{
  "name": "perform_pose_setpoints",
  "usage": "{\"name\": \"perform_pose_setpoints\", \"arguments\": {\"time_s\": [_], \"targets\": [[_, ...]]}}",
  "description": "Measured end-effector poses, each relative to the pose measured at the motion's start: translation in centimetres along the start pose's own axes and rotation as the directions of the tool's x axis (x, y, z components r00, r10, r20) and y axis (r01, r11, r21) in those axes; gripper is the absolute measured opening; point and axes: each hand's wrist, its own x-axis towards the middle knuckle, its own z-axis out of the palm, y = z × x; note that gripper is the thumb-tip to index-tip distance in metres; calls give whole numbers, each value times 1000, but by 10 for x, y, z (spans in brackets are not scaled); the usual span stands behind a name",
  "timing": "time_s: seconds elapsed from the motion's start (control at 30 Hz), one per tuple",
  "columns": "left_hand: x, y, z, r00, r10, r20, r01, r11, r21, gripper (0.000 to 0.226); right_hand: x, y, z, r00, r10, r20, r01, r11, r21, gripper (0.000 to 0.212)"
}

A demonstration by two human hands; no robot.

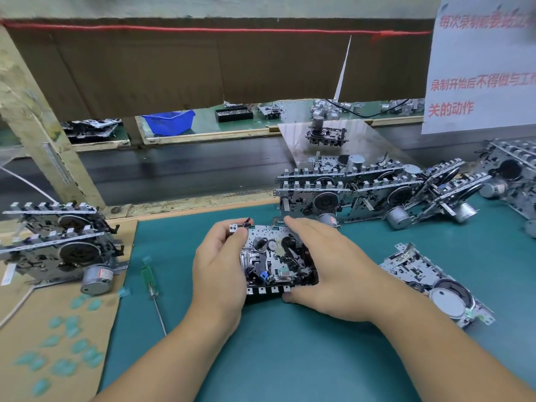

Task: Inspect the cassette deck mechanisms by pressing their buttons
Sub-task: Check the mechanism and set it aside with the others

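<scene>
On the surface (pixel 290 358) before us we hold one cassette deck mechanism (pixel 275 261) between our left hand (pixel 219 271) and right hand (pixel 330 268). Left of it lies a screwdriver (pixel 150 281), then two stacked mechanisms (pixel 58 242) on cardboard (pixel 58 329). Another mechanism (pixel 435 284) lies right; a row of mechanisms (pixel 362 192) stands behind.
</scene>
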Motion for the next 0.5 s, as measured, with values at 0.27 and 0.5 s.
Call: {"name": "perform_pose_setpoints", "arguments": {"time_s": [0.27,0.5], "targets": [[5,-3,-2,998,-59,-6,59,994,-87,31,-1,6,-14,997,18,75,-34,973,228,117],[2,1,-2,1000,-9,-13,8,999,-52,22,-4,4,-17,997,1,75,-21,963,268,107]]}}
